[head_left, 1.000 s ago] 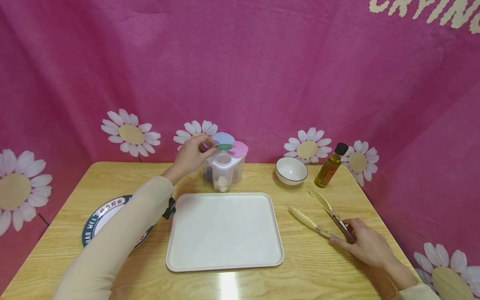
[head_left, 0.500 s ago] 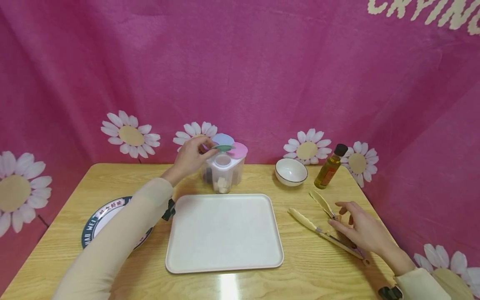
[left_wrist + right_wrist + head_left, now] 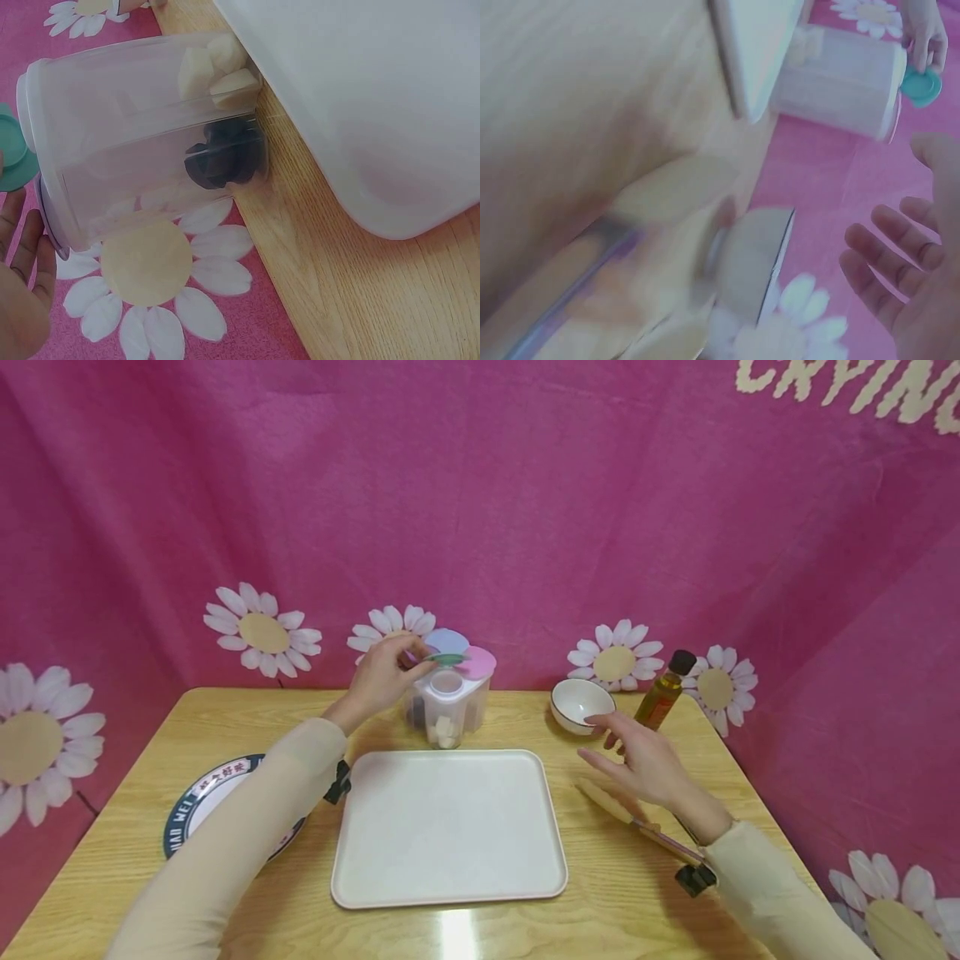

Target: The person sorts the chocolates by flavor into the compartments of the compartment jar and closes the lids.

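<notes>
My left hand (image 3: 381, 675) pinches the green lid (image 3: 449, 658), lifted off one round opening of a clear multi-compartment container (image 3: 473, 706). Pink and blue lids cover other compartments. Through the wall in the left wrist view show pale chunks (image 3: 225, 71) and, in another compartment, dark pieces (image 3: 225, 154). My right hand (image 3: 643, 762) is in the air with loosely spread fingers, holding nothing, its fingertips overlapping the near side of a white bowl (image 3: 574, 703) in the head view. Beneath that hand and wrist lie tongs (image 3: 609, 802) with cream-coloured tips, partly hidden.
A large white tray (image 3: 450, 827) lies in front of the container. Behind my right hand an oil bottle (image 3: 660, 697) with a black cap stands near the table's back right. A blue-rimmed plate (image 3: 183, 810) sits at the left, partly covered by my left sleeve.
My right hand has let go of the tongs, leaving them on the table, and moved left and away from me towards the bowl. The left hand stays with the green lid.
</notes>
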`<state>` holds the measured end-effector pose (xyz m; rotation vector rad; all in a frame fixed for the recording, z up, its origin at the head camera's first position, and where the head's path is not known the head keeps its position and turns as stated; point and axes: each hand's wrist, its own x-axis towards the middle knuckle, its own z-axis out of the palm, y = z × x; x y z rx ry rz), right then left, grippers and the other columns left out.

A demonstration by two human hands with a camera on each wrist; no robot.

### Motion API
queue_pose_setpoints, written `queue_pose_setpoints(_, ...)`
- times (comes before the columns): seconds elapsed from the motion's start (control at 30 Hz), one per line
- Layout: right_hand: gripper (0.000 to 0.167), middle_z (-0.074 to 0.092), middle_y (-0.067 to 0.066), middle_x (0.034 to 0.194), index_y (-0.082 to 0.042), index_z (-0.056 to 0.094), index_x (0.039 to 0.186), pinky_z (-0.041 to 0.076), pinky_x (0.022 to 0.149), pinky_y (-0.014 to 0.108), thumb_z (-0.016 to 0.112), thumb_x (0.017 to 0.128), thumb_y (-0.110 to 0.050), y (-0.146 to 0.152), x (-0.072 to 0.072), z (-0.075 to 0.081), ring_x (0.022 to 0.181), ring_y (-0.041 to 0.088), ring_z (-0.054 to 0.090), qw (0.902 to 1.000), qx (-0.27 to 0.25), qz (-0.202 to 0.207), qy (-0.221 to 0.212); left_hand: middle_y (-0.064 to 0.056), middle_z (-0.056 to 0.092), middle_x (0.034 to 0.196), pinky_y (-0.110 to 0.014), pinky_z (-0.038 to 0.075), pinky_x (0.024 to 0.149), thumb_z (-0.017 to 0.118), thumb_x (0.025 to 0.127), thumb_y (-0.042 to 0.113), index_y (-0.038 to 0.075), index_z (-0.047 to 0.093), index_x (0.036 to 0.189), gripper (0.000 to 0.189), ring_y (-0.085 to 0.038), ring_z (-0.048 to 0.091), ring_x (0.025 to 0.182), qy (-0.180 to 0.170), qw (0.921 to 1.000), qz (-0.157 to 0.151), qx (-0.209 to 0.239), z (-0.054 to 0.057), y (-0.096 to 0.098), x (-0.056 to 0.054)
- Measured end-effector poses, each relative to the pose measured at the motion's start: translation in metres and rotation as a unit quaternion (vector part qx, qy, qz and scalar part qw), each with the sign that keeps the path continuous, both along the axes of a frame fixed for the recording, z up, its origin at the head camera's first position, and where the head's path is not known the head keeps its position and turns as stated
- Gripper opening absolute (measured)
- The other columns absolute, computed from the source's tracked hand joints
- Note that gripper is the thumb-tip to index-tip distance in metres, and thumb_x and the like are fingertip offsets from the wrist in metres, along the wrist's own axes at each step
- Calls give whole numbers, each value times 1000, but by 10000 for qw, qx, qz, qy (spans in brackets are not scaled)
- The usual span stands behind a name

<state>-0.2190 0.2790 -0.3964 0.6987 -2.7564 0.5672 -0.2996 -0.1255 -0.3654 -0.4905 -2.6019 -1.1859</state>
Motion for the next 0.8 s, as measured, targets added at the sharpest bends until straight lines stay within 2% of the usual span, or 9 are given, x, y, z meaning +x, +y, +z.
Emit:
queue_pose_setpoints(0.2,38,72,7,109,-10,68,125,63,78,44,80,94,-27,-37,-21,5,93,26,72,9967,-479,564,322,-12,68,114,-42,60,85,76,98,20,7,71,110,18,-29,68,96,43,10000,-14,-34,-1,-1,-1)
queue_pose_setpoints(0.37,34,73,6,105,-9,69,123,63,76,44,79,95,-25,-63,-37,10,90,24,73,9912,-793,898,570,-12,68,114,-43,61,86,77,98,20,7,72,111,19,-29,69,95,70,10000,-10,-44,-2,-2,1)
queue_pose_setpoints(0.5,33,73,9,107,-8,70,124,63,75,43,78,96,-23,-77,-45,16,91,24,72,9888,-946,1004,566,-12,68,113,-43,62,85,77,98,19,7,72,109,17,-28,69,94,144,9998,-120,-24,-4,2,0)
queue_pose_setpoints(0.6,34,73,12,109,-7,70,125,62,78,44,77,97,-24,-88,-52,23,94,27,70,9881,-1048,1031,450,-11,68,114,-43,62,87,77,98,19,7,73,110,17,-28,69,94,180,9997,-166,-3,-5,4,-1)
queue_pose_setpoints(0.8,35,71,10,108,-5,70,125,62,85,48,77,97,-24,-118,-68,33,95,29,70,9844,-1294,1162,278,-12,68,115,-44,62,88,77,97,18,6,72,109,18,-30,70,95,262,9996,-98,1,-3,0,2)
